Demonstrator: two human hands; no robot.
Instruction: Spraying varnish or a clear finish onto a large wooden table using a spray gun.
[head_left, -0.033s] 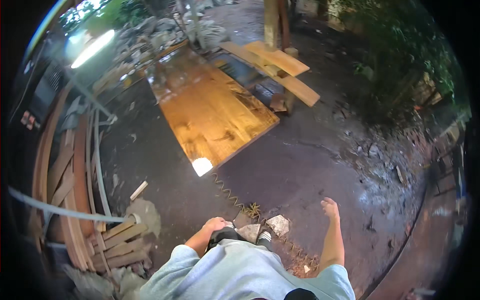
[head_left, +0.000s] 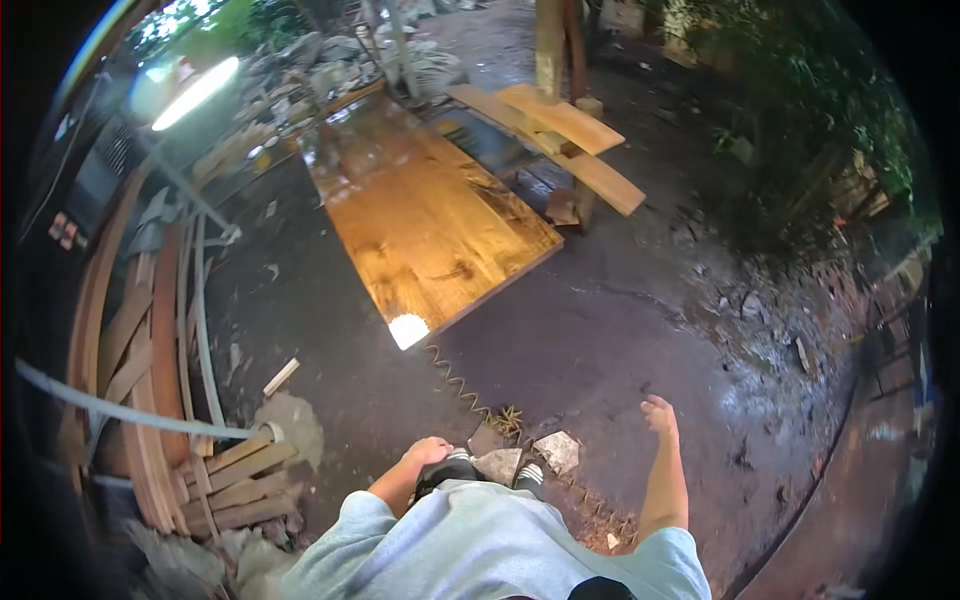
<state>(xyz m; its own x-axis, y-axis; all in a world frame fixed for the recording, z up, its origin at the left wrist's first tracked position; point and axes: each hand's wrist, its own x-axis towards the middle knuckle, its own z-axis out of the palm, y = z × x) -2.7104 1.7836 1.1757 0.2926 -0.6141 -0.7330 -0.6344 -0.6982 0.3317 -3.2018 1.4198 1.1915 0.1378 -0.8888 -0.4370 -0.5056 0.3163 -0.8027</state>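
My left hand [head_left: 430,450] is low beside my left leg, above the dark shorts; its fingers are partly hidden. Held out to the right over the dark ground, my right hand [head_left: 659,416] has its fingers curled in, and nothing shows in them. Ahead of me lies a large glossy wooden slab [head_left: 430,220], with bright light reflected at its near corner. A coiled hose [head_left: 455,380] runs from near that corner toward my feet, ending by a yellowish tangle [head_left: 508,420]. Pale stone pieces [head_left: 556,453] lie around my striped footwear [head_left: 530,472].
Planks [head_left: 560,118] rest by a post [head_left: 549,50] beyond the slab. At left, long boards [head_left: 168,330] and a stack of wood offcuts [head_left: 245,490] stand near a pale curved pipe [head_left: 130,408]. A lit tube lamp [head_left: 195,93] hangs upper left. Rubble and wet ground [head_left: 750,330] lie right.
The whole scene sits slightly further right in the picture. My hands hold nearly the same places.
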